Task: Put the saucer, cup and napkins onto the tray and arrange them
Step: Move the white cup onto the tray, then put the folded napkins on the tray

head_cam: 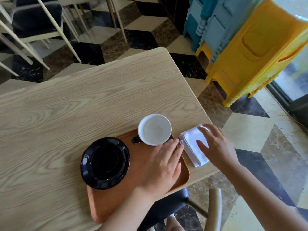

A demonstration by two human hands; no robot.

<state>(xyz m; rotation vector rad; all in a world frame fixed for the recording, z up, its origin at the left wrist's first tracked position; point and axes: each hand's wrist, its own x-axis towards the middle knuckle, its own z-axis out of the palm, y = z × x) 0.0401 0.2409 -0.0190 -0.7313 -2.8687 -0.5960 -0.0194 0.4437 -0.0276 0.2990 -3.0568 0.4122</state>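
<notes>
A brown wooden tray (116,202) lies on the table near its front right edge. A black saucer (105,163) sits on the tray's left side, overhanging its left rim. At the tray's far right corner stands a cup (154,129) with a white inside and a dark handle (135,140). A stack of white napkins (191,144) lies on the table just right of the tray. My left hand (162,165) rests flat over the tray's right part, fingertips near the napkins' edge. My right hand (215,145) lies on the napkins, fingers spread over the stack.
The light wooden table (75,105) ends close to the right of the napkins. A dark chair seat (166,207) and chair back (215,207) stand below the front edge. Yellow and blue plastic stools (250,55) are stacked at the far right, more chairs (33,22) at the far left.
</notes>
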